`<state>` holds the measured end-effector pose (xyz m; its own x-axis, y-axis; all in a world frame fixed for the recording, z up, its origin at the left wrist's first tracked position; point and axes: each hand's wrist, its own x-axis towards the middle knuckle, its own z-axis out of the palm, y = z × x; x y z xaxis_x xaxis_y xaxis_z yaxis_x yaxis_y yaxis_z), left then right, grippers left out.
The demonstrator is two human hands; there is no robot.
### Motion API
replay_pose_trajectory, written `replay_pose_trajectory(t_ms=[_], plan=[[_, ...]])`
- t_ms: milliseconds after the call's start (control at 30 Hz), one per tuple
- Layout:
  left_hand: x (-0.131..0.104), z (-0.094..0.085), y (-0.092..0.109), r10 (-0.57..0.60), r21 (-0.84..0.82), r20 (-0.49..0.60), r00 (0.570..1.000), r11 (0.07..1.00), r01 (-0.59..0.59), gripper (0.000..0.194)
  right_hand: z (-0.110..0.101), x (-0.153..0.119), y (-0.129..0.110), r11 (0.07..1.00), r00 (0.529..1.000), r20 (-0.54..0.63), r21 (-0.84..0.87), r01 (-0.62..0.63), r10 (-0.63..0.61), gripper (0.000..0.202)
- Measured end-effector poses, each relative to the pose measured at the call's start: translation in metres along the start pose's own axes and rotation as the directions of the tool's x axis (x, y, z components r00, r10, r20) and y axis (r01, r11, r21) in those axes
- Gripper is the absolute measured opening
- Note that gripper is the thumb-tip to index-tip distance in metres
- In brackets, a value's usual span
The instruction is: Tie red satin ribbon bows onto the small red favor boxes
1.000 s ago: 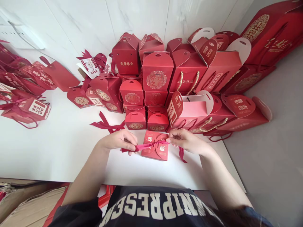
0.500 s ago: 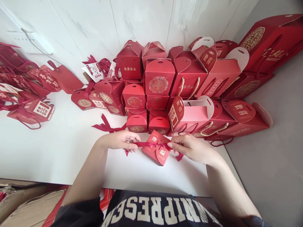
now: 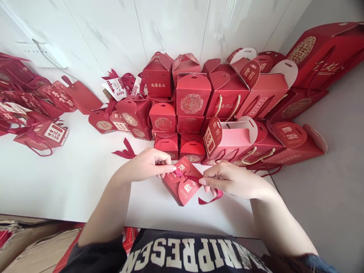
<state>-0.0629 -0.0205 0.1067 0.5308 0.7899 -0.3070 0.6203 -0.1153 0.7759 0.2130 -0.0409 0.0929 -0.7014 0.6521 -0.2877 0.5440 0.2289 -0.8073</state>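
A small red gift box (image 3: 184, 187) with gold characters and rounded, interlocking top flaps sits on the white table in front of me, turned at an angle. A dark red ribbon (image 3: 211, 200) runs through its top. My left hand (image 3: 155, 163) pinches the ribbon close to the middle of the lid, thumb and index finger together. On the other side, my right hand (image 3: 224, 179) grips the ribbon near the box's right corner, its loose end curling below the fingers. Whether a knot lies between the hands is hard to make out.
Red gift boxes (image 3: 193, 94) are stacked behind, against the marble-patterned wall (image 3: 170, 26). More boxes and bags (image 3: 42, 134) stand at the left of the white table (image 3: 85, 182). A ribbon piece (image 3: 126, 149) lies left of my left hand. Cardboard (image 3: 42, 250) is below the table edge.
My left hand has moved right along the ribbon to the lid's middle. The box has turned and shifted slightly left and toward me. My right hand has stayed nearly in place.
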Motion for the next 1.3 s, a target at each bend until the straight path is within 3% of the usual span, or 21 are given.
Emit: replay_pose_trajectory(t_ms=[100,200,300,400,667,900,1100,1300], plan=[[-0.005,0.004,-0.003,-0.076,0.004,0.022,0.997,0.997,0.076,0.035,0.005,0.001,0.004,1.0,0.999,0.052,-0.029,-0.005,0.006,0.039],[-0.011,0.01,-0.006,-0.149,-0.023,-0.009,0.989,0.989,0.149,0.033,0.011,0.003,0.009,0.998,0.992,0.106,0.009,0.064,-0.065,0.036],[-0.016,0.011,-0.008,-0.098,0.013,-0.039,0.994,0.995,0.098,0.032,0.011,0.005,0.014,0.992,0.992,0.037,0.046,0.115,-0.117,0.04],[-0.021,0.009,-0.016,-0.047,0.062,-0.015,0.999,0.997,0.048,0.034,0.01,0.007,0.023,0.995,0.994,-0.066,0.044,0.087,-0.084,0.044],[-0.028,0.023,-0.063,-0.143,-0.116,0.045,0.989,0.982,0.147,0.033,0.021,0.018,0.062,0.999,0.983,-0.181,0.043,0.024,-0.016,0.038],[-0.021,0.032,-0.059,-0.145,-0.178,0.0,0.989,0.974,0.143,0.037,0.025,0.03,0.049,0.974,0.994,-0.108,0.22,0.058,-0.035,0.042],[-0.015,0.04,-0.056,-0.234,-0.199,-0.044,0.971,0.955,0.221,0.048,0.029,0.033,0.035,0.975,0.995,-0.091,0.217,0.053,-0.034,0.051],[-0.013,0.039,-0.059,-0.115,-0.368,0.07,0.991,0.92,0.133,0.034,0.031,0.031,0.033,0.993,0.994,-0.111,0.115,0.039,-0.026,0.041]])
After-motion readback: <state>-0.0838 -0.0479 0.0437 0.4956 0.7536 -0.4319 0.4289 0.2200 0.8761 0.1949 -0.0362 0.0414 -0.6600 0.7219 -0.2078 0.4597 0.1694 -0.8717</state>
